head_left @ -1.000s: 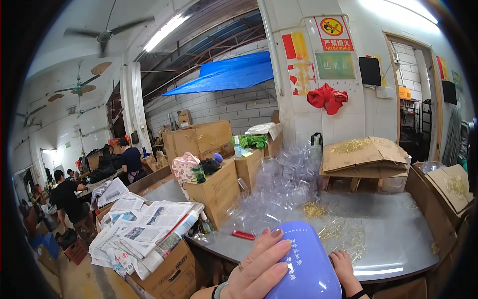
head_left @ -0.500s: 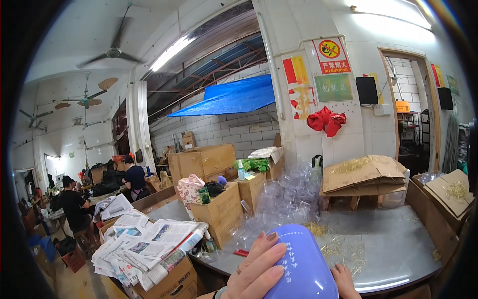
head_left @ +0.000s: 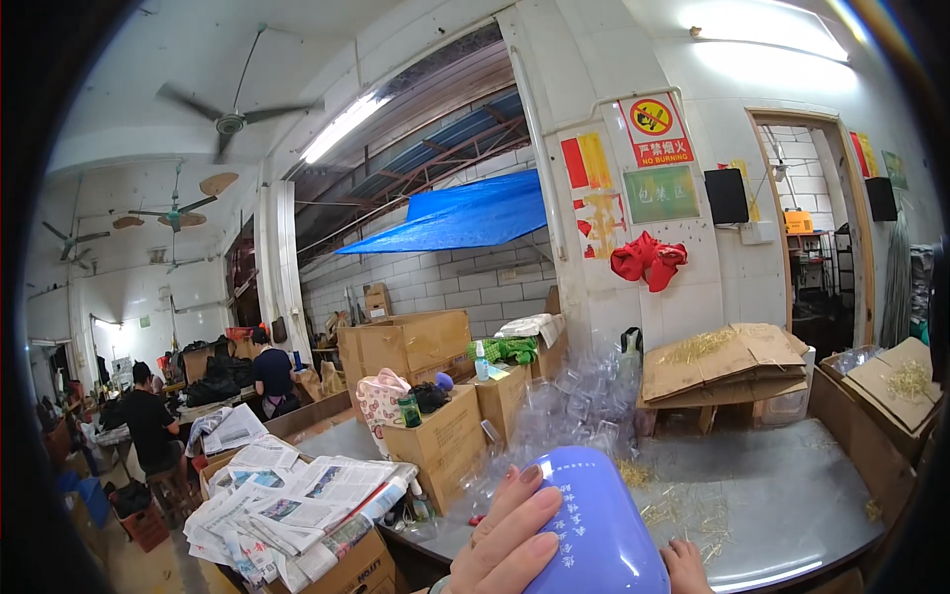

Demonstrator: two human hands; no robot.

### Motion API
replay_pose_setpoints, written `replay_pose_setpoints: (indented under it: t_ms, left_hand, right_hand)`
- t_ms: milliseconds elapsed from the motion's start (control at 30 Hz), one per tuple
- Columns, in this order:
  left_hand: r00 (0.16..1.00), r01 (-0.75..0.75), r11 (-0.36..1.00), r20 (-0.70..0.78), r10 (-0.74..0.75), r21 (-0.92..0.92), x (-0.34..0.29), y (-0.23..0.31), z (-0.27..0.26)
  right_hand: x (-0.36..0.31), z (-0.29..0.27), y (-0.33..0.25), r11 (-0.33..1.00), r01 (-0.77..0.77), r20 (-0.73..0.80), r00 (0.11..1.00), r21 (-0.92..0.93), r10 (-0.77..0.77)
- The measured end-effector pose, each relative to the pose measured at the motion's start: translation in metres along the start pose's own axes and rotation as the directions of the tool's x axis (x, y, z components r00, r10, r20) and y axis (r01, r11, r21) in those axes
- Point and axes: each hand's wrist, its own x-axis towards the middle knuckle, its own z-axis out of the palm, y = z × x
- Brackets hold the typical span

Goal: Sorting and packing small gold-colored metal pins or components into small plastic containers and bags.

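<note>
A glossy purple plastic case (head_left: pixel 604 515) with rounded corners and white print fills the lower middle of the view. My left hand (head_left: pixel 510 540) grips its left side, fingers lying over the face. Beside the case's lower right edge, a few bent fingers of my right hand (head_left: pixel 685 566) show. The rest of that hand is hidden by the case and the frame's edge, so what it holds cannot be made out. Beyond the case, thin gold ties (head_left: pixel 693 515) lie scattered on the grey metal table (head_left: pixel 782 495).
Clear plastic packages (head_left: pixel 574 406) are heaped behind the case. Cardboard boxes (head_left: pixel 435 445) stand left of them, one bearing a green jar. Newspapers (head_left: pixel 297 505) cover a carton at the near left. Flattened cardboard (head_left: pixel 727 366) sits at the back right. Two people (head_left: pixel 153 431) work farther left.
The view has tilted up slightly, so the room sits lower in the picture. My left hand keeps its grip on the case; my right hand's fingers appear slightly lower beside it.
</note>
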Motion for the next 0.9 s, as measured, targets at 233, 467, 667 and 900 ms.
replay_pose_setpoints:
  t_ms: [233,467,667,900]
  left_hand:
    - [0.991,0.09,0.996,-0.1,-0.088,0.02,0.004,0.001,0.011]
    - [0.998,-0.065,0.997,0.014,0.066,-0.028,-0.003,-0.033,0.001]
    - [0.999,-0.038,0.999,0.031,0.039,-0.022,0.002,-0.033,-0.002]
    - [0.999,-0.026,0.999,0.022,0.026,-0.024,-0.012,-0.043,0.008]
  right_hand:
    - [0.0,-0.003,-0.003,0.999,-0.034,0.012,0.999,0.006,0.034]
    - [0.002,-0.004,-0.006,0.999,-0.031,0.015,0.999,0.019,0.031]
    - [0.001,-0.001,-0.001,0.998,-0.061,0.048,0.997,0.007,0.061]
    - [-0.004,0.015,0.01,0.999,-0.032,0.023,0.999,0.011,0.031]
